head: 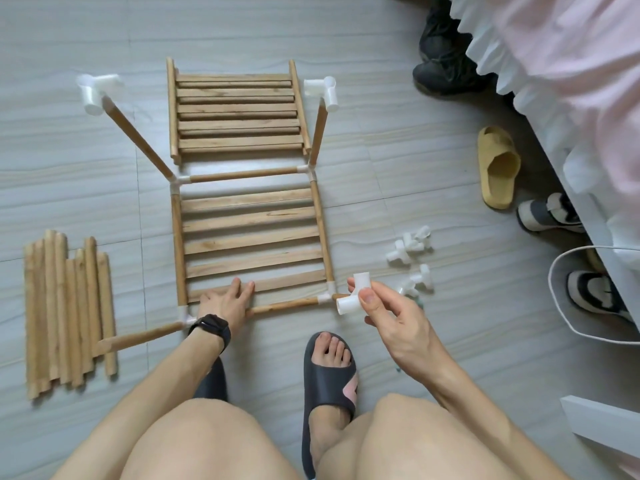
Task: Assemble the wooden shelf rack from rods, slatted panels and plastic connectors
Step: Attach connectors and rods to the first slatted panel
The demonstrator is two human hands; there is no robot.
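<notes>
**Fingers pinch a connector beside a bare corner post**

Fingertips (367, 298) of the right hand (388, 317) are curled onto a white 3-way connector (355, 295) and pinch it, with 1 open socket turned toward the frame (178, 237). It hangs just beside the right post (341, 296) at the near right corner, so it probably goes onto that post next.

Across from it, the left hand (227, 301) lies on the front rod (284, 305). Its fingers reach fairly straight over the nearest slat (277, 285) and grip nothing that can be seen (the thumb is hidden). That looks like a bracing hold, meant to keep the frame from sliding on the tiled floor (381, 150) when the socket is pushed home.

The rack is roughly half built. 1 slatted panel (252, 237) sits inside 4 rods joined at the corners, and the 2 far posts already carry capped connectors (98, 91). The left post (138, 337) at the near corner is bare and leans outward.

Parts are laid within reach: loose rods (65, 313) to the left, spare panels (239, 112) stacked beyond the frame, and spare connectors (410, 258) to the right.
</notes>
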